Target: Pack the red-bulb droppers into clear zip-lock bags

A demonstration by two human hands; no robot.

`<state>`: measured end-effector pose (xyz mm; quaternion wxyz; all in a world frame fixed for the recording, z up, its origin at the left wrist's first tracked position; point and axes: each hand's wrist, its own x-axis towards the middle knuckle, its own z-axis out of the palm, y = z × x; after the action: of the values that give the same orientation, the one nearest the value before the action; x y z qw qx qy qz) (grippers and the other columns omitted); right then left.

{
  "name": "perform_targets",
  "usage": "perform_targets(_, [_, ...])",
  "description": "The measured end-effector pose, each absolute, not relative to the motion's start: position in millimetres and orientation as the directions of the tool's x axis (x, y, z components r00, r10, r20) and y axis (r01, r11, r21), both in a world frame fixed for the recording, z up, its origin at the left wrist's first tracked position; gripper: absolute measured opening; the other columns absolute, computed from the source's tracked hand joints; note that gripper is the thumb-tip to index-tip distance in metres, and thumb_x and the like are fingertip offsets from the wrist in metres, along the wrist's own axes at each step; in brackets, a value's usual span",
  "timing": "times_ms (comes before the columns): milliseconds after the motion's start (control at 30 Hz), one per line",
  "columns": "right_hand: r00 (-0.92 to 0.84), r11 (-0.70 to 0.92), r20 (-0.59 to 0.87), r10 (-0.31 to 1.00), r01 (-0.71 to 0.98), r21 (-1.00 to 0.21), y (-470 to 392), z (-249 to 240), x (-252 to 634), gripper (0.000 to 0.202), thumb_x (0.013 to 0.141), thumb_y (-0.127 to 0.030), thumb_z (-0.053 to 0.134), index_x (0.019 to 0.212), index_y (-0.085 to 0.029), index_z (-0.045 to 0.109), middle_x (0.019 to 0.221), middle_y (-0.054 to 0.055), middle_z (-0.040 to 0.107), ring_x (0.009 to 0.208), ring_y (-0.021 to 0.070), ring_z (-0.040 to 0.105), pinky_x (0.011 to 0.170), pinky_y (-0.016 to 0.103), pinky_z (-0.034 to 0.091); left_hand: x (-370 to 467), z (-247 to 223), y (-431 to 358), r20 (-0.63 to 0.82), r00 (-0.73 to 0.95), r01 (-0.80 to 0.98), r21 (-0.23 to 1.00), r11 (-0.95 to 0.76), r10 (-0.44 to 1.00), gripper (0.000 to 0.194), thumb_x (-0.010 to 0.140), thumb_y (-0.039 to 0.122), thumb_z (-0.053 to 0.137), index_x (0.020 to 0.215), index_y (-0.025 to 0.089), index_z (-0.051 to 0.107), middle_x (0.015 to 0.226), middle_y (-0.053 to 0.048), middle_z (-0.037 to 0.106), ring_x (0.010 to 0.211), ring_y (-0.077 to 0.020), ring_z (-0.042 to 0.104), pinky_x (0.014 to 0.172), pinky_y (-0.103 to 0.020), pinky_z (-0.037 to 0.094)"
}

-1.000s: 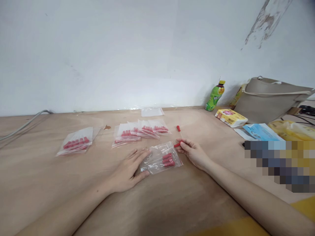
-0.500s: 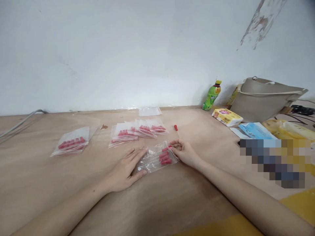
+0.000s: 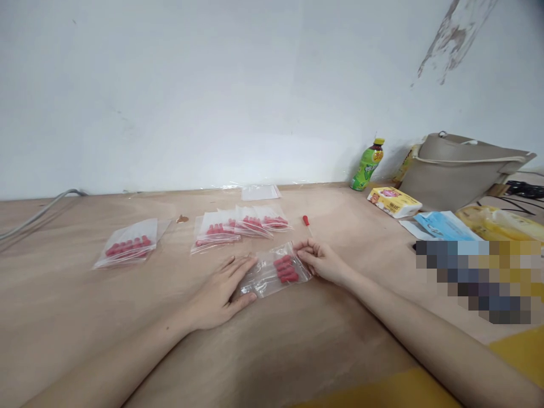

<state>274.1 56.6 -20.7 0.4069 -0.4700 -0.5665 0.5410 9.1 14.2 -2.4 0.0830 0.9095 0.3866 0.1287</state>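
Observation:
A clear zip bag [image 3: 266, 275] with several red rubber pieces [image 3: 286, 268] inside lies flat between my hands. My left hand [image 3: 227, 292] lies spread on the table, its fingertips and thumb on the bag's left edge. My right hand [image 3: 319, 260] pinches the bag's right edge beside the red pieces. Just behind my right hand is a dropper with a red bulb [image 3: 305, 220]. Farther back, a row of overlapping filled bags [image 3: 219, 228] rests on the table, and another filled bag [image 3: 128, 245] lies to the left.
Flat white bags [image 3: 260, 192] lie near the wall. At the right stand a green bottle [image 3: 368, 165], a yellow tissue pack [image 3: 394, 202] and a grey bag [image 3: 463, 173], with a blue mask [image 3: 446, 225] in front. A grey cable [image 3: 46, 208] runs at the far left.
The upper red piece near my right fingers has moved left into line with the others in the bag. The view has shifted slightly; my left hand stays on the bag.

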Motion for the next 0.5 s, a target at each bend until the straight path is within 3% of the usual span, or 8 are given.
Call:
perform_targets(133, [0.05, 0.13, 0.168, 0.985, 0.434, -0.892, 84, -5, 298, 0.017, 0.069, -0.03, 0.059, 0.078, -0.016, 0.055, 0.066, 0.0, 0.058, 0.053, 0.0097, 0.05, 0.051, 0.023, 0.04, 8, -4, 14, 0.179, 0.673, 0.678, 0.24, -0.695, 0.718, 0.049, 0.09, 0.043, 0.043, 0.133, 0.02, 0.035, 0.141, -0.008, 0.034, 0.129, -0.0247, 0.03, 0.106, -0.046, 0.026])
perform_targets(200, [0.152, 0.082, 0.231, 0.961, 0.641, -0.763, 103, 2, 308, 0.017, 0.068, -0.027, 0.06, 0.08, -0.015, 0.055, 0.071, 0.003, 0.06, 0.061, 0.0122, 0.054, 0.058, 0.024, 0.041, 8, -5, 14, 0.194, 0.677, 0.67, 0.236, -0.704, 0.71, 0.046, 0.09, 0.042, 0.043, 0.13, 0.02, 0.04, 0.14, -0.009, 0.035, 0.129, -0.0245, 0.031, 0.106, -0.047, 0.026])
perform_targets(367, [0.185, -0.13, 0.051, 0.981, 0.837, -0.532, 140, 6, 304, 0.052, 0.066, -0.035, 0.065, 0.108, -0.012, 0.045, 0.09, 0.014, 0.062, 0.081, 0.0243, 0.059, 0.065, 0.031, 0.043, 8, -5, 16, 0.146, 0.693, 0.667, 0.244, -0.704, 0.707, 0.048, 0.09, 0.043, 0.042, 0.132, 0.02, 0.038, 0.142, -0.009, 0.031, 0.131, -0.0226, 0.027, 0.107, -0.047, 0.022])
perform_targets(500, [0.206, -0.185, -0.014, 0.978, 0.844, -0.503, 143, 4, 295, 0.05, 0.068, -0.021, 0.061, 0.112, -0.008, 0.042, 0.096, 0.021, 0.06, 0.086, 0.0297, 0.059, 0.066, 0.034, 0.044, 7, -4, 15, 0.113, 0.695, 0.672, 0.25, -0.698, 0.71, 0.05, 0.091, 0.044, 0.04, 0.134, 0.021, 0.035, 0.144, -0.008, 0.027, 0.133, -0.0216, 0.023, 0.108, -0.047, 0.019])
